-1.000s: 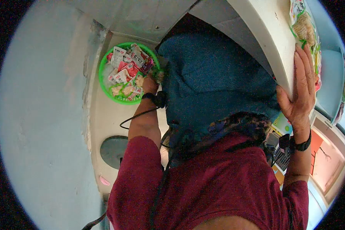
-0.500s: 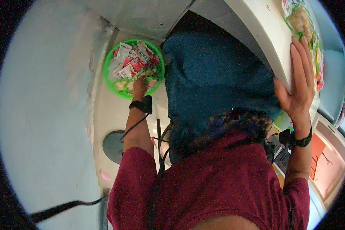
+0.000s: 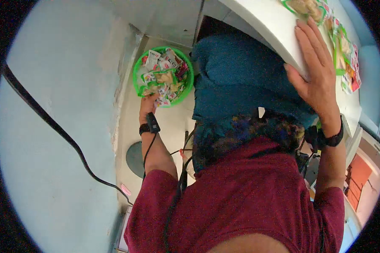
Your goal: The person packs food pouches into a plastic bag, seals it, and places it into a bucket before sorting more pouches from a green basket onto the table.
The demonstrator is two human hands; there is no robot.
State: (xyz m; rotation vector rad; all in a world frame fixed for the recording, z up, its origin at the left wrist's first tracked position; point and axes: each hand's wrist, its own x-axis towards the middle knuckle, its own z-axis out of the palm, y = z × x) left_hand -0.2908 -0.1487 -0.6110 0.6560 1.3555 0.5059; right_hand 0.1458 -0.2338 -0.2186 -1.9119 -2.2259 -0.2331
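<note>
A bright green round basket (image 3: 191, 86) full of small snack packets stands on the floor. My left hand (image 3: 147, 105) is at its near rim, fingers closed on a green-edged snack packet (image 3: 149, 90); the fingertips are partly hidden. Another green-edged packet (image 3: 165, 77) with pale contents lies just beyond it, among white and red sachets (image 3: 153, 57). My right hand (image 3: 316, 69) rests open along the edge of the white table (image 3: 278, 31), fingers stretched out. Beside those fingers lie more green-edged packets (image 3: 344, 46), and one (image 3: 306, 7) sits past the fingertips.
Dark blue cloth (image 3: 240, 76) covers my lap between basket and table. A pale blue wall (image 3: 63, 105) runs along the left, crossed by a black cable (image 3: 67, 139). Near my left forearm is a dark round object (image 3: 135, 159) on the floor. Black bands sit on both wrists.
My left hand has moved from inside the basket to its near left rim, and the packets there have shifted. My right hand stays on the table edge. The view has turned slightly.
</note>
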